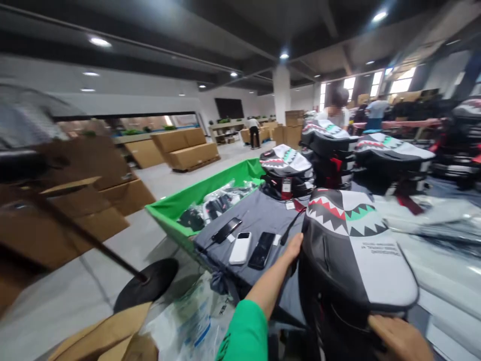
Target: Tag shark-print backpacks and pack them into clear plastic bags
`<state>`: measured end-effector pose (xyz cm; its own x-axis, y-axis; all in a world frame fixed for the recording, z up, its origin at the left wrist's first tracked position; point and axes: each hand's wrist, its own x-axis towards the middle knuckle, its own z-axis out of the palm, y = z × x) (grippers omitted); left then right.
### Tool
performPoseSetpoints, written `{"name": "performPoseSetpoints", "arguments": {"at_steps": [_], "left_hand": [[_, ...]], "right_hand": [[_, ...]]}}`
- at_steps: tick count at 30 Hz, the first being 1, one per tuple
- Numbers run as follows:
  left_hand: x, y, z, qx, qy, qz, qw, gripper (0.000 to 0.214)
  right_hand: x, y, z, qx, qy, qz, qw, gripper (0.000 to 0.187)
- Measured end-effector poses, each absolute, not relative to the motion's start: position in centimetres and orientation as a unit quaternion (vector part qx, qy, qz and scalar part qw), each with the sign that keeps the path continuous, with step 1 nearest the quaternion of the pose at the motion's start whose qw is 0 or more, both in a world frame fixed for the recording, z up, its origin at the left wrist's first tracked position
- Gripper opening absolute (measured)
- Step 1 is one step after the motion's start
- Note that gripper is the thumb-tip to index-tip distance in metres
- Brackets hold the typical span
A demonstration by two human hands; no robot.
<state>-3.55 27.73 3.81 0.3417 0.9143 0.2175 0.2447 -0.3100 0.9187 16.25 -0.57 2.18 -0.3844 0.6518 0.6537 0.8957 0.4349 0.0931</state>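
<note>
The shark-mouth backpack (351, 255) stands just in front of you with its long axis running away from you, your open left hand (293, 246) flat against its left side, your right hand (399, 338) on its lower edge, its grip impossible to tell.

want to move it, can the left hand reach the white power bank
Probably yes: the left hand rests on the backpack nearby, and only a flat black phone lies between it and the power bank on the grey cloth.
</note>
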Motion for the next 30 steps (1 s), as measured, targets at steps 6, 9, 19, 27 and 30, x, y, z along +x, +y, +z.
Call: {"name": "performPoseSetpoints", "arguments": {"at_steps": [6,9,19,27,30], "left_hand": [[-4.5,18.4,6.9,0.754,0.336,0.469,0.313,0.027],[-6.1,12.3,6.8,0.873,0.058,0.47,0.119,0.034],[-4.5,6.7,1.0,0.948,0.144,0.255,-0.123,0.028],[-3.5,6.2,3.3,0.92,0.188,0.345,0.006,0.011],[-2.8,3.9,3.9,0.91,0.081,0.332,0.236,0.034]], "right_hand": [[12.5,-3.1,4.6,-0.509,-0.779,-0.152,0.335,0.021],[16.5,-5.9,4.9,-0.536,-0.721,-0.176,0.402,0.018],[35.9,-10.4,-1.8,-0.869,-0.452,-0.02,0.2,0.044],[32.6,-12.4,0.6,-0.798,-0.501,-0.076,0.327,0.048],[28.8,-13.2,1.2,-0.751,-0.529,-0.222,0.327,0.044]]}}
